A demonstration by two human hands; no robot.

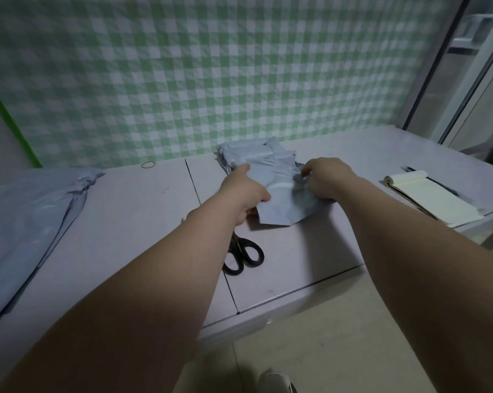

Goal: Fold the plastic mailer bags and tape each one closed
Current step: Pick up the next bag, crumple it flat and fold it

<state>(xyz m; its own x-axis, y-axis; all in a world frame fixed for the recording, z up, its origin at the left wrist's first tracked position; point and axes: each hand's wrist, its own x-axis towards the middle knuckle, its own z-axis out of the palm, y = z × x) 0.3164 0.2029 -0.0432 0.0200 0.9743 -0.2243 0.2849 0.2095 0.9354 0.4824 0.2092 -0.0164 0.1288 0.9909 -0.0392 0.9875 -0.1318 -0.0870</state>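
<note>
- Head view shows two hands, both on one pale blue mailer bag [282, 202] at the middle of the bench [131, 222].
- Left hand [243, 191] grips the bag's left edge, fingers curled under it.
- Right hand [327, 177] pinches the crumpled right side of the same bag, fingers bent in on the plastic.
- The two hands are apart, with the width of the bag between them.
- The bag's long axis runs from the far side of the bench toward the person. Its narrower near end points at the person, a little to the right, and sits low over the bench top; whether it touches cannot be told.
- One pile of folded bags [256, 153] lies just behind the held bag, near the wall. It holds several bags, but blur hides the exact count.
- One stack of flat bags [26, 222] lies on the bench at the far left, its long axis running near to far.
- One pair of black scissors [243, 256] lies just nearer than the held bag, handles toward the person, partly under the left forearm.
- One yellow rubber band [148, 165] lies by the wall, left of the folded pile.
- One open notepad [429, 199] lies at the right end of the bench, well apart from the bag.
</note>
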